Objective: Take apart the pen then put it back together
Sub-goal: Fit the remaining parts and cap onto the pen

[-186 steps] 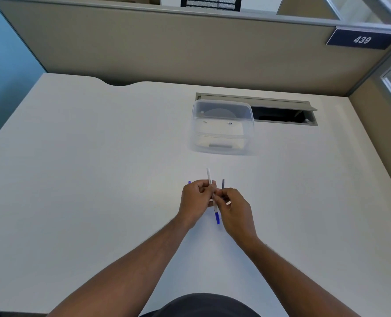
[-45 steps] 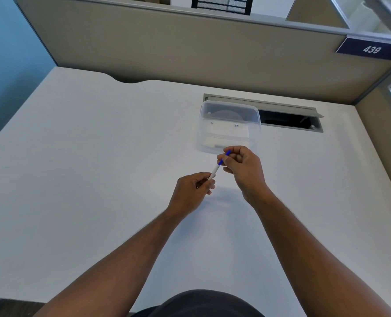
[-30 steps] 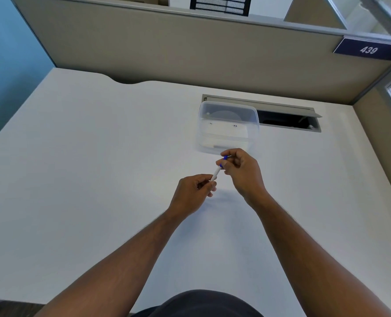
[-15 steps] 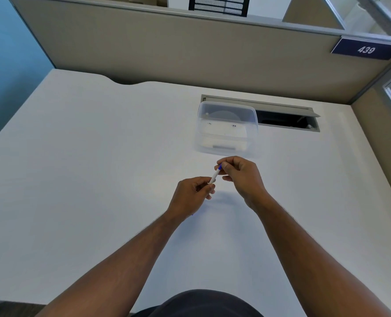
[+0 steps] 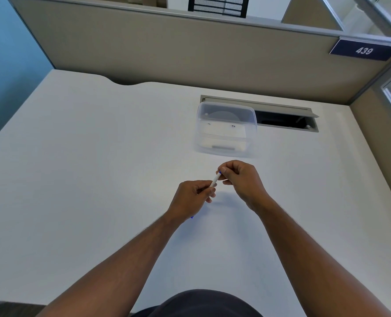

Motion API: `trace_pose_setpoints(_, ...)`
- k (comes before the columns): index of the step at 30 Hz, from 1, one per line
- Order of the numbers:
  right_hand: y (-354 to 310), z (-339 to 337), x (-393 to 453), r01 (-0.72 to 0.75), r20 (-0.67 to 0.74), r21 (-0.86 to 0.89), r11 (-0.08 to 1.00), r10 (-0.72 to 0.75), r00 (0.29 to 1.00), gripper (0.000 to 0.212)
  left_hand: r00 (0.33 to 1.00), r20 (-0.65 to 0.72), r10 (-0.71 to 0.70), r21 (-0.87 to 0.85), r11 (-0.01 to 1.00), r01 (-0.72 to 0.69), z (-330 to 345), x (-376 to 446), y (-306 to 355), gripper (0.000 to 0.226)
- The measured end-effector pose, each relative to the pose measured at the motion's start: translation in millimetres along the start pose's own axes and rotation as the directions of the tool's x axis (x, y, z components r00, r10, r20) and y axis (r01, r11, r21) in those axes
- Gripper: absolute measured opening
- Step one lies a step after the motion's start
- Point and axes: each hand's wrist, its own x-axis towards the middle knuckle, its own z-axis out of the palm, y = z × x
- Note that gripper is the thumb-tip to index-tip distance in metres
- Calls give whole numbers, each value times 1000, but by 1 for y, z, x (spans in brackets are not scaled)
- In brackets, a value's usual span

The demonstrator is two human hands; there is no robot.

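A thin white pen (image 5: 215, 180) with blue ends is held slanted above the white desk (image 5: 98, 179), between both hands. My left hand (image 5: 193, 199) grips its lower part; a small blue tip (image 5: 192, 217) pokes out under that hand. My right hand (image 5: 241, 179) pinches the upper blue end with thumb and fingers. Most of the barrel is hidden inside the two hands.
A clear plastic container (image 5: 226, 129) stands just beyond the hands. Behind it is an open cable slot (image 5: 284, 120) in the desk. A beige partition (image 5: 190, 53) with a "439" sign (image 5: 364, 50) closes off the back and right side.
Both hands have drifted down toward me with the pen. My right hand has slid closer to the left, so less of the blue end shows.
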Motion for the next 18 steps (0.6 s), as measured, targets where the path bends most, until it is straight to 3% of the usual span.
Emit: trace_pose_setpoints(18, 7, 10, -6, -59, -220, -170, 984, 20, 975, 21, 997, -32, 71, 165, 984, -65, 6, 1, -4, 11)
